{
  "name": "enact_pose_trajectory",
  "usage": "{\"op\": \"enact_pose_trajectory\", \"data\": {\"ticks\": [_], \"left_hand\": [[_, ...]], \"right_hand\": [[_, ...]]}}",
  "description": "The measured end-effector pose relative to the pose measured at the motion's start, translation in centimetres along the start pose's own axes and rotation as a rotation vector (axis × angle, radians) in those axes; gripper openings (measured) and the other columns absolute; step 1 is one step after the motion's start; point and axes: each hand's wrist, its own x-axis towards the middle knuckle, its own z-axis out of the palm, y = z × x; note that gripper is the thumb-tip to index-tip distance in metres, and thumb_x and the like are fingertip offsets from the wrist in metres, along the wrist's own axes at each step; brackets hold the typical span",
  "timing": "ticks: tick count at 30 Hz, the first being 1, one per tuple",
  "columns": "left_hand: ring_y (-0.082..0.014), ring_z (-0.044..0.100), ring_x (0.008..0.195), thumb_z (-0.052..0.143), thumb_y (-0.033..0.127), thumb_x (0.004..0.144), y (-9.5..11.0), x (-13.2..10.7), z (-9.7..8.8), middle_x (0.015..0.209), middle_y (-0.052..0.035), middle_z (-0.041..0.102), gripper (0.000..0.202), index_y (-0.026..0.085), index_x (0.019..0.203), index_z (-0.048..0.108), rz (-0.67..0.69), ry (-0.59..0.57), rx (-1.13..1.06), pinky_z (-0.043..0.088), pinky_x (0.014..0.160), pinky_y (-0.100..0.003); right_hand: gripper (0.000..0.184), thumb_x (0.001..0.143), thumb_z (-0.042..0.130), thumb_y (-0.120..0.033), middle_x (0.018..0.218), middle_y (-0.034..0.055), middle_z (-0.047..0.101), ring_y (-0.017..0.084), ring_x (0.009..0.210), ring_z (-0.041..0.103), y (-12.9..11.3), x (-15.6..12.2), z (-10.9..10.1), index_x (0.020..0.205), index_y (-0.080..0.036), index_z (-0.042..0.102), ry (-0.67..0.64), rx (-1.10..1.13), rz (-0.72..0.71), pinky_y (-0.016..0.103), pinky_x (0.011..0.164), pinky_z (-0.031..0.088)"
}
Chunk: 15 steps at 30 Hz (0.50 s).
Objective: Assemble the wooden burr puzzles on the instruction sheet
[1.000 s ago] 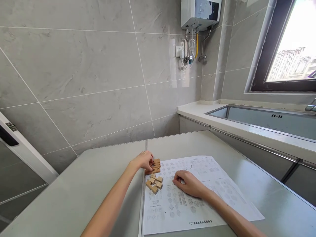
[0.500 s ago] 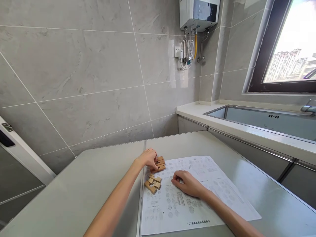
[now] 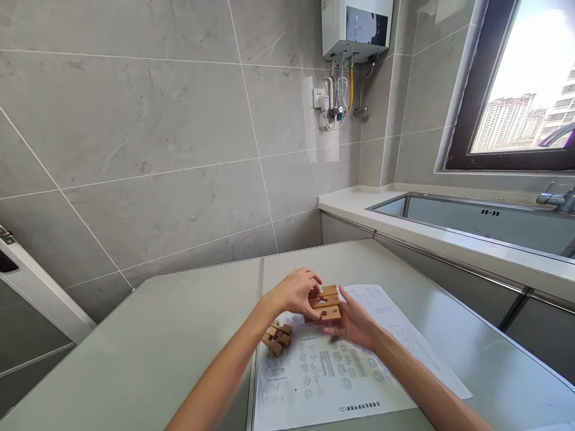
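Both of my hands hold a small stack of notched wooden puzzle bars (image 3: 327, 302) just above the printed sheet (image 3: 341, 371). My left hand (image 3: 294, 292) grips the stack from the left and top with curled fingers. On the right side my right hand (image 3: 353, 320) cups the same stack from below and behind. A second cluster of joined wooden pieces (image 3: 275, 336) lies on the sheet's left edge, just under my left wrist.
The sheet lies on a grey table (image 3: 157, 347) made of two leaves with a seam. A steel sink (image 3: 485, 218) in a white counter stands to the right, with a tap (image 3: 554, 199). Tiled wall behind, a water heater (image 3: 354, 27) above, a window (image 3: 521, 96) at right.
My left hand carried the stack of bars rightward and up off the sheet. My right hand left the paper and closed on the stack's right side. The view shifted slightly.
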Motion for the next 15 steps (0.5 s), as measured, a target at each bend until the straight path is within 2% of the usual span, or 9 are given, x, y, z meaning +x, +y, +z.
{"op": "enact_pose_trajectory", "data": {"ticks": [4, 6, 9, 11, 13, 15], "left_hand": [[-0.0328, 0.061, 0.125, 0.09, 0.038, 0.066, 2.4, 0.2, 1.1, 0.129, -0.0107, 0.071, 0.038, 0.02, 0.095, 0.074, 0.131, 0.017, -0.095, 0.048, 0.107, -0.042], [-0.0341, 0.063, 0.122, 0.09, 0.034, 0.066, 2.8, 0.1, 1.5, 0.127, -0.0118, 0.072, 0.038, 0.021, 0.099, 0.075, 0.123, 0.057, -0.12, 0.048, 0.106, -0.044], [-0.0341, 0.064, 0.122, 0.082, 0.023, 0.074, 2.8, -0.1, 2.1, 0.13, -0.0117, 0.071, 0.026, 0.023, 0.1, 0.077, 0.095, 0.117, -0.121, 0.048, 0.106, -0.046], [-0.0326, 0.065, 0.121, 0.077, 0.018, 0.078, 2.5, -0.2, 2.6, 0.131, -0.01, 0.072, 0.019, 0.025, 0.096, 0.079, 0.076, 0.141, -0.12, 0.049, 0.104, -0.045], [-0.0308, 0.066, 0.117, 0.076, 0.018, 0.082, 2.3, -0.3, 3.2, 0.128, -0.0082, 0.073, 0.012, 0.025, 0.092, 0.079, 0.043, 0.174, -0.126, 0.049, 0.102, -0.044], [-0.0291, 0.067, 0.113, 0.076, 0.02, 0.086, 2.2, -0.6, 3.8, 0.125, -0.0071, 0.074, 0.008, 0.025, 0.092, 0.078, 0.001, 0.226, -0.139, 0.048, 0.101, -0.044]], "right_hand": [[0.06, 0.103, 0.046, -0.07, 0.109, 0.0166, 0.078, 0.035, 0.095, 0.079, -0.2, -0.8, 0.7, 0.117, -0.015, 0.068, -0.098, 0.019, 0.078, 0.034, 0.053, 0.061], [0.062, 0.102, 0.046, -0.073, 0.106, 0.0152, 0.078, 0.031, 0.085, 0.079, -0.3, -1.2, 1.0, 0.111, -0.017, 0.07, -0.136, 0.006, 0.062, 0.033, 0.049, 0.06], [0.059, 0.1, 0.049, -0.073, 0.1, 0.0122, 0.079, 0.023, 0.073, 0.075, -0.6, -1.5, 1.0, 0.097, -0.018, 0.071, -0.083, 0.021, -0.002, 0.032, 0.052, 0.06], [0.054, 0.101, 0.054, -0.068, 0.096, 0.0112, 0.079, 0.02, 0.071, 0.072, -0.6, -1.4, 0.9, 0.09, -0.019, 0.071, -0.03, 0.028, -0.013, 0.026, 0.048, 0.055], [0.044, 0.1, 0.061, -0.061, 0.093, 0.0104, 0.079, 0.018, 0.07, 0.07, -0.4, -1.3, 0.8, 0.088, -0.019, 0.072, -0.009, 0.028, -0.024, 0.02, 0.04, 0.045], [0.031, 0.098, 0.07, -0.049, 0.095, 0.0089, 0.08, 0.016, 0.07, 0.069, -0.1, -1.0, 0.7, 0.09, -0.02, 0.074, -0.004, 0.042, -0.069, 0.019, 0.039, 0.044]]}}
